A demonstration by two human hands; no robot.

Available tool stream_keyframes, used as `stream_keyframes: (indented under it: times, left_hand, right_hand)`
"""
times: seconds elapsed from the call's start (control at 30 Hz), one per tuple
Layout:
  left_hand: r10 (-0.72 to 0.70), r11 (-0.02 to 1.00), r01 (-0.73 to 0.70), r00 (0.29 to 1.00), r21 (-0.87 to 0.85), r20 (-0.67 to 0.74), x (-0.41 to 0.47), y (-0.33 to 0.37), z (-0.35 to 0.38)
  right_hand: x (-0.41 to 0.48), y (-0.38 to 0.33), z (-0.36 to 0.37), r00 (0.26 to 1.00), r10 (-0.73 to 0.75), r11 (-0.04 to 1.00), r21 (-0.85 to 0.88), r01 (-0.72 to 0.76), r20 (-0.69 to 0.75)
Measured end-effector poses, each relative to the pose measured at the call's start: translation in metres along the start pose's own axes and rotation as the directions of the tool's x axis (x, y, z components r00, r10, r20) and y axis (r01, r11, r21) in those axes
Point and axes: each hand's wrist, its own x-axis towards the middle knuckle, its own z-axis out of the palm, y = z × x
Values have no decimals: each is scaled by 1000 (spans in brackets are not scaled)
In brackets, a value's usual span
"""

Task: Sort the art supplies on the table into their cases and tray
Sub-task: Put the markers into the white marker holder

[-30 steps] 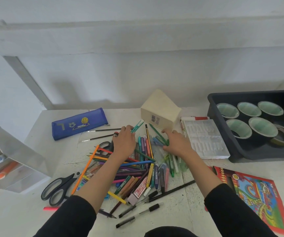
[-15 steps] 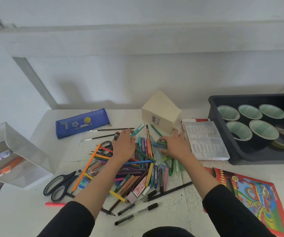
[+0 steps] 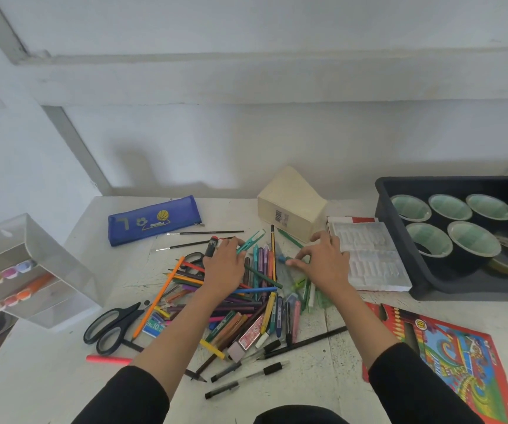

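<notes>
A heap of coloured pencils, pens and markers [image 3: 246, 301] covers the middle of the white table [image 3: 63, 377]. My left hand [image 3: 223, 266] lies palm down on the heap's far left part, fingertips beside a teal clip [image 3: 251, 241] and a red-capped black marker [image 3: 211, 247]. My right hand [image 3: 323, 263] is at the heap's far right, its thumb and forefinger pinching a small blue-tipped item [image 3: 282, 258]. A blue zip pencil case [image 3: 155, 220] lies at the back left. A clear plastic case [image 3: 32, 270] stands at the left edge. The black tray [image 3: 382, 206] sits at the right.
Several tape rolls [image 3: 473, 240] fill the tray. A cream box [image 3: 289, 206] and a white plastic insert [image 3: 369, 258] lie behind my right hand. Black scissors [image 3: 112, 328], a pink highlighter [image 3: 109, 359], two paintbrushes [image 3: 204, 232] and a red coloured-pencil box [image 3: 448, 347] surround the heap.
My right hand drew its fingers in around the small blue-tipped item and shifted slightly toward the white insert. My left hand stayed on the heap.
</notes>
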Motion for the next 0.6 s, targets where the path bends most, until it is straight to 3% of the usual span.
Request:
stream_keyframes:
  times: [0.13,0.2,0.4,0.6]
  left_hand:
    - [2,1000,-2,1000,-21,-22,-3,2,-3]
    - [-19,998,17,999,-64,-40,-4,2,-3]
    - [-143,932,114,988,-345,-58,-3,1,-6]
    - [-218,819,147,974,-555,-63,-6,7,-14]
  right_hand:
    - [2,-7,-6,1000,0,1000,-11,0,3]
    - [3,-10,-6,998,-40,991,-127,34,-47]
    - [8,-24,-7,998,-34,920,-389,50,49]
    - [10,-30,-11,992,-58,877,-470,104,113]
